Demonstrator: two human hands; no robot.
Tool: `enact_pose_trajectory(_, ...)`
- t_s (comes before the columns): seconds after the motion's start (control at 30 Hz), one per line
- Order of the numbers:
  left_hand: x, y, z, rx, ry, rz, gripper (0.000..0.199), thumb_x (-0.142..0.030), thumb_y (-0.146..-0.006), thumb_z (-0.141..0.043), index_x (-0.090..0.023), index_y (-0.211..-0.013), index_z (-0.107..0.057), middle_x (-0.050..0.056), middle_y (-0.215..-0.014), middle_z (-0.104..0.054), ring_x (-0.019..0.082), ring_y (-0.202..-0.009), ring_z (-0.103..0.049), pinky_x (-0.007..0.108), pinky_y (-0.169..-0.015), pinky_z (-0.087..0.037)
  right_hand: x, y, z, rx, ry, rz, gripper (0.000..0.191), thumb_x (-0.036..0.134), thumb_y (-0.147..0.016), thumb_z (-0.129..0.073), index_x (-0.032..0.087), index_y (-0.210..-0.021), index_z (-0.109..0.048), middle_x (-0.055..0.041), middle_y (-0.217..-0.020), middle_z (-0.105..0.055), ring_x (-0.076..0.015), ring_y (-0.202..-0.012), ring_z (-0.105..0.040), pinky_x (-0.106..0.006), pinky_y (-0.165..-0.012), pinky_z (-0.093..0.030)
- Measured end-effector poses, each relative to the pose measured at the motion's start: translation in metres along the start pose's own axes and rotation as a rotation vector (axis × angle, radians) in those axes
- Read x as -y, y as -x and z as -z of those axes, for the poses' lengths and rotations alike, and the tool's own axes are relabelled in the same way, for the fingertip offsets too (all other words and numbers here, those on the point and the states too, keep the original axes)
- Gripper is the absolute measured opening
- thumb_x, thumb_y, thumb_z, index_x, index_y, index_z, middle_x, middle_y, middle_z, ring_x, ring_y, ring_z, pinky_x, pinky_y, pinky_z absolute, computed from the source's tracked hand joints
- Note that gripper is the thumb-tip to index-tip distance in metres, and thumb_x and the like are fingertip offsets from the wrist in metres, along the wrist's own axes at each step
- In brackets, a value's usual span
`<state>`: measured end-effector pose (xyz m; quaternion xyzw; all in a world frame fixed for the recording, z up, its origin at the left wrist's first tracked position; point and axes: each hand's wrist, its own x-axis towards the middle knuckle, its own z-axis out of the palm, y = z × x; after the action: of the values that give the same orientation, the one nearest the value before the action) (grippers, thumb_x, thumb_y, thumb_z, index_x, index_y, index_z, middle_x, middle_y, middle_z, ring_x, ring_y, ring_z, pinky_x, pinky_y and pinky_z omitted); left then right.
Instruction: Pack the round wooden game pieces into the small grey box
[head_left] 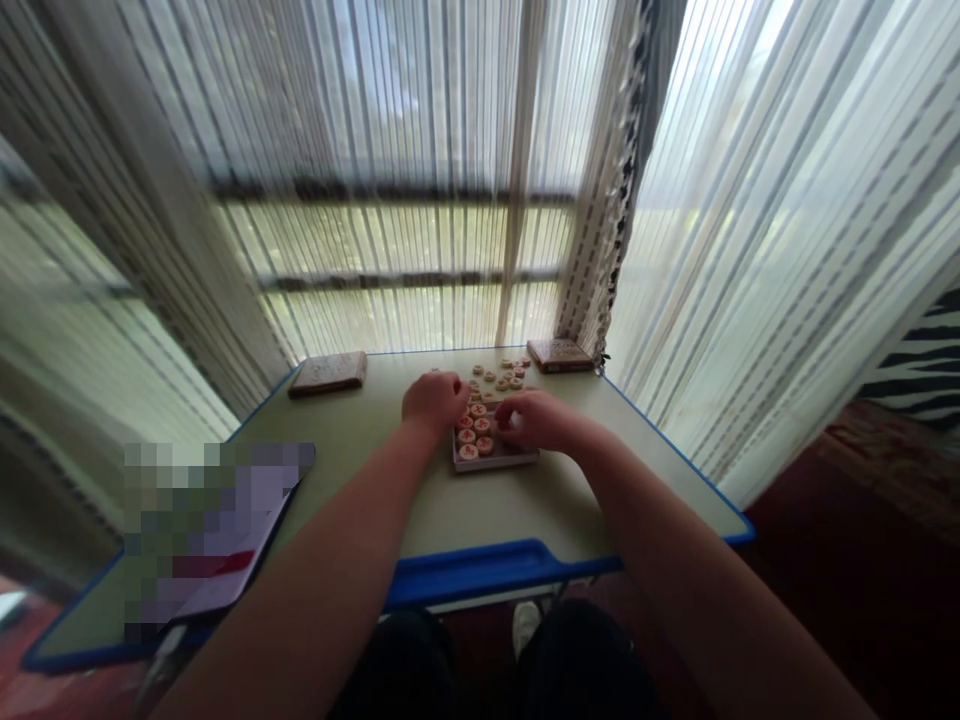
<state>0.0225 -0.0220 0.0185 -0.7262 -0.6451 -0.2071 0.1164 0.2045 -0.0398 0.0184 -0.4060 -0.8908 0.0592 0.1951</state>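
A shallow, pale box tray [496, 464] lies on the table in front of me. Round Chinese chess pieces [481, 427] with red characters stand in rows along its left side. My left hand [435, 398] is closed at the tray's far left corner, beside the pieces; what its fingers hold, if anything, is hidden. Over the right part of the tray, my right hand [531, 418] has its fingers curled together in a pinch. Whether a piece is between them I cannot make out. More loose pieces [504, 382] are scattered on the table just beyond the tray.
The pale table [360, 510] has a blue edge and a blue front ledge [472, 572]. A brown patterned box [328, 374] lies at the back left, another flat box [560, 355] at the back right. A tablet-like device [247, 540], partly pixelated, rests at the left. Sheer curtains [420, 240] hang behind.
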Motion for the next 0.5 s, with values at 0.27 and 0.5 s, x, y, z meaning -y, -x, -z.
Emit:
enact_pose_trajectory(0.27, -0.0010, 0.0004, 0.0011, 0.012, -0.001, -0.004, 0.042, -0.041, -0.081, -0.032, -0.019, -0.081, -0.068, 0.010, -0.081, -0.064, 0.021, -0.077, -0.059, 0.030, -0.066, -0.044, -0.0008, -0.0006, 0.0006, 0.027, 0.058, -0.018, 0.019, 0.037, -0.064, -0.064, 0.022, -0.075, -0.067, -0.0011, -0.072, -0.066, -0.0182, -0.076, -0.053, -0.028, -0.072, -0.037)
enact_pose_trajectory(0.5, 0.0011, 0.0002, 0.0003, 0.004, -0.013, -0.005, 0.041, -0.040, -0.081, -0.032, -0.019, -0.081, -0.068, 0.010, -0.082, -0.065, 0.020, -0.078, -0.059, 0.029, -0.068, -0.043, 0.0021, 0.0031, 0.0047, 0.093, 0.025, -0.066, 0.023, 0.031, -0.066, -0.060, 0.025, -0.087, -0.067, -0.0008, -0.074, -0.066, -0.0189, -0.080, -0.052, -0.026, -0.070, -0.038)
